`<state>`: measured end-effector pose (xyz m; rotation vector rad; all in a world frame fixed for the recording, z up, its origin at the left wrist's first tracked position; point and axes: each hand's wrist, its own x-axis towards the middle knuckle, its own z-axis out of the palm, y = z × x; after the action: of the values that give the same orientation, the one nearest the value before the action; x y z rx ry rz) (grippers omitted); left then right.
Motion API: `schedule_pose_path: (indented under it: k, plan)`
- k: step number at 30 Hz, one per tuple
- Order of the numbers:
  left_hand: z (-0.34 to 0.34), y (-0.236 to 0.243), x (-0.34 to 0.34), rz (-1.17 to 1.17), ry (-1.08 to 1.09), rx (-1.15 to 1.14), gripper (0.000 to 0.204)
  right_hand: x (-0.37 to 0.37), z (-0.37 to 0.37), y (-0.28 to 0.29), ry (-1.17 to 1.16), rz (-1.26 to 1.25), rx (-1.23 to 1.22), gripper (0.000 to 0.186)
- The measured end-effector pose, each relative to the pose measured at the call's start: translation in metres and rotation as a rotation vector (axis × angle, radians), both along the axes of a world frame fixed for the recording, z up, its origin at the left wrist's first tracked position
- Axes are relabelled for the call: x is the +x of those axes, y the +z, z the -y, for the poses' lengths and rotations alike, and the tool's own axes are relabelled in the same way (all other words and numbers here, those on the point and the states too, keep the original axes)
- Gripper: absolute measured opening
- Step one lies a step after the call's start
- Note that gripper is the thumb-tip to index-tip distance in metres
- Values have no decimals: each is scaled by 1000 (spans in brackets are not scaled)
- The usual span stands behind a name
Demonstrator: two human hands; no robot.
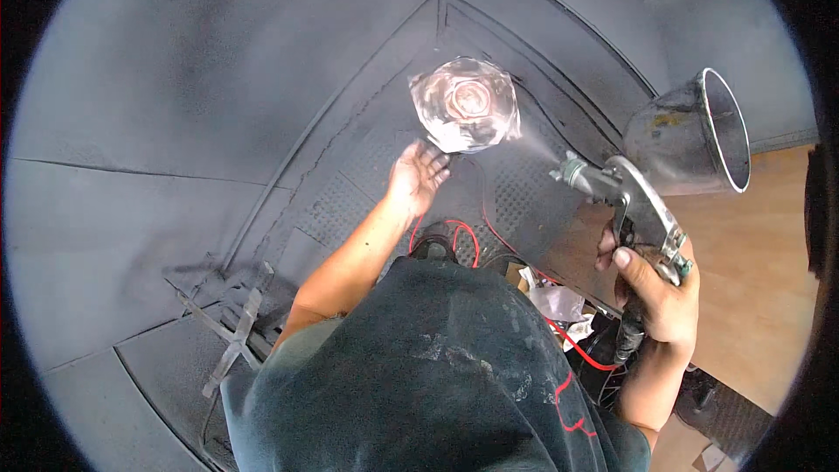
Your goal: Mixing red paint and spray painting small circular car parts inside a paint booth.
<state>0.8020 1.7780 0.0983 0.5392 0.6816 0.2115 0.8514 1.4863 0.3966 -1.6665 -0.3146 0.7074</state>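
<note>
My left hand (415, 177) is palm up with fingers apart and slightly bent, just below a crumpled-looking silvery piece (469, 100) with a round centre; whether the fingertips touch its underside I cannot tell. My right hand (655, 293) grips a metal spray gun (638, 201), its nozzle pointed up and left at the silvery piece, with pale mist between them. A red hose (585, 358) runs by the gun's handle.
Grey coated walls (175, 70) surround a textured floor (332, 210). A large angled metal cup (669, 140) is behind the gun, near a wooden board (752, 271). At lower left stands a crossed metal frame (234, 351); papers (555, 301) lie beside my dark clothing.
</note>
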Motion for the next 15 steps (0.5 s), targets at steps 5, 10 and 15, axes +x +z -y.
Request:
schedule_pose_path:
  k: [5,10,15]
  plan:
    - [29,0,-20,97,-190,22,36,-1,6,-10,-63,110,-31,31]
    - [-2,-1,-16,-25,-324,98,43,5,12,-12,-69,65,-68,54]
    - [-30,1,10,-82,-104,155,47,13,16,-12,-3,-62,-27,58]
